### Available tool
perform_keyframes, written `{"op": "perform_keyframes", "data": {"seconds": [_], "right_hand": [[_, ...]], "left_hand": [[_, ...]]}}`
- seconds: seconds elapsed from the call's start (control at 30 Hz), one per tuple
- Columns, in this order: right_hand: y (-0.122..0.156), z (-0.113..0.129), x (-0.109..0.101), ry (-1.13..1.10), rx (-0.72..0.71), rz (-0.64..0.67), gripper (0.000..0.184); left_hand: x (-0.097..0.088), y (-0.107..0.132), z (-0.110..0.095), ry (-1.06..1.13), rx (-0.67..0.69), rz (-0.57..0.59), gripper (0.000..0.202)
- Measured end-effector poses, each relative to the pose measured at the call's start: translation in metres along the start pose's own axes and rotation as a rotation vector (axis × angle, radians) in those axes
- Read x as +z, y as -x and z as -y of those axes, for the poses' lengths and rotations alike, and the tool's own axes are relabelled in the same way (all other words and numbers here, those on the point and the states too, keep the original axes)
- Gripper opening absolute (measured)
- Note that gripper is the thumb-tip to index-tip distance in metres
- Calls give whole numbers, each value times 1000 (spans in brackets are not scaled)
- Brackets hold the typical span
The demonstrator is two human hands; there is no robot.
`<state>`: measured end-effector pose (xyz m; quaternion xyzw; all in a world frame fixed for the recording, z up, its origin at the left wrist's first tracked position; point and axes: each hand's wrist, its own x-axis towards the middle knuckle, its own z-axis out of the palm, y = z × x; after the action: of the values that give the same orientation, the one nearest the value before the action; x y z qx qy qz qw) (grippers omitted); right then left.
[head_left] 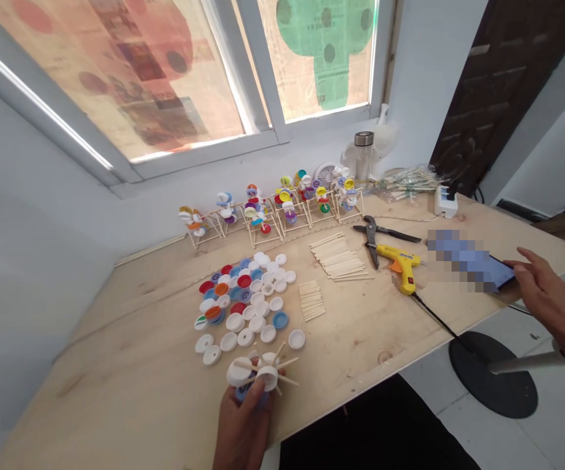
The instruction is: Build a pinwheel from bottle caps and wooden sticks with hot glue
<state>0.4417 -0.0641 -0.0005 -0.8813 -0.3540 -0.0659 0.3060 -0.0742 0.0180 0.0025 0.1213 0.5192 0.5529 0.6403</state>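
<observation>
Holding cap-and-stick wheel (266,377), left hand (245,414), touching phone (478,262), right hand (547,294)

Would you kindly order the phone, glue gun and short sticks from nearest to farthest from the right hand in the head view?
1. Phone, just by the right hand.
2. Glue gun, left of the phone.
3. Short sticks, farther left.

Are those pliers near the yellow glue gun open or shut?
Open: the pliers lie on the wooden table with their two handles spread wide apart.
</observation>
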Motion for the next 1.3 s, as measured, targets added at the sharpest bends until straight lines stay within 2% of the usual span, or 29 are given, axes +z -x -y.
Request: {"op": "perform_keyframes", "data": {"seconds": [0.17, 0.3, 0.37, 0.53, 0.6, 0.77, 1.07, 1.3], "right_hand": [[5, 7, -4, -23, 29, -24, 57], [7, 15, -12, 13, -39, -75, 55], [12, 16, -16, 71, -137, -100, 50], [27, 6, -19, 177, -554, -191, 43], [32, 2, -19, 205, -623, -235, 41], [38, -4, -18, 211, -655, -267, 32], [40, -10, -17, 229, -616, -243, 41], [40, -7, -18, 260, -651, -239, 41]], "left_hand": [[-1, -2, 0, -5, -12, -10, 50], [0, -1, 0, -20, 4, -28, 49], [0, -1, -1, -20, 4, -35, 48], [-6, -8, 1, -38, -11, -42, 46], [-10, -12, 3, -45, 3, -60, 46], [-17, -19, 8, -62, 36, -80, 46], [-22, -24, 9, -97, 60, -92, 43], [-9, -16, 3, -121, 43, -100, 47]]}}
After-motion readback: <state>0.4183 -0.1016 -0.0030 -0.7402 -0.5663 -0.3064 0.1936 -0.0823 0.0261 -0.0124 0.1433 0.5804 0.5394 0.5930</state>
